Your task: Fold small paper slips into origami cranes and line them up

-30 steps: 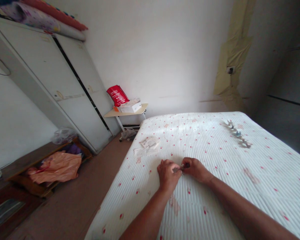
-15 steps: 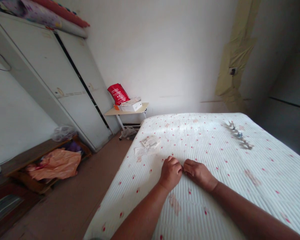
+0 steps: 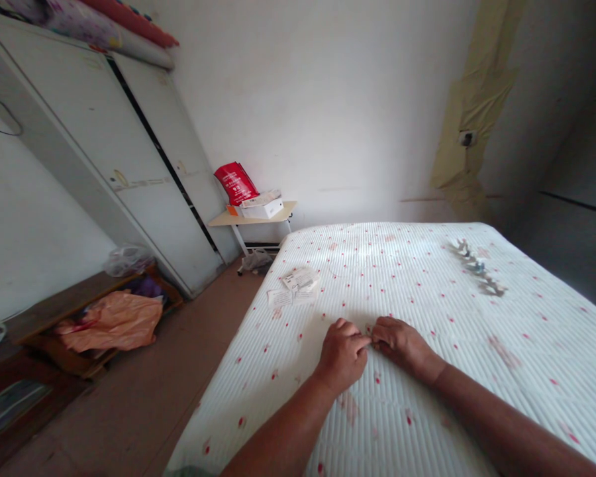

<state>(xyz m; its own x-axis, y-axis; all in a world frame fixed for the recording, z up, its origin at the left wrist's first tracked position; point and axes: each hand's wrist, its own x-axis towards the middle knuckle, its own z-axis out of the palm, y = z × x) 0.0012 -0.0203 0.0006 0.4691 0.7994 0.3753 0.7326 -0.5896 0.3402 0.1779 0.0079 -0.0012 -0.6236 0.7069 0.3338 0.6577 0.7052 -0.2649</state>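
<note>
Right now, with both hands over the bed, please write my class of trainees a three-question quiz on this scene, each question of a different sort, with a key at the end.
1. Multiple choice. What lies on the ribbed bed cover beyond the left hand?
a) a coiled cable
b) loose papers
c) an orange plastic bag
2. True or false? The row of small objects lies to the right of the right hand, apart from it.
3. Fill in the colour. Beside the white box on the small table is a ____ bag.

Key: 1 b; 2 true; 3 red
</note>
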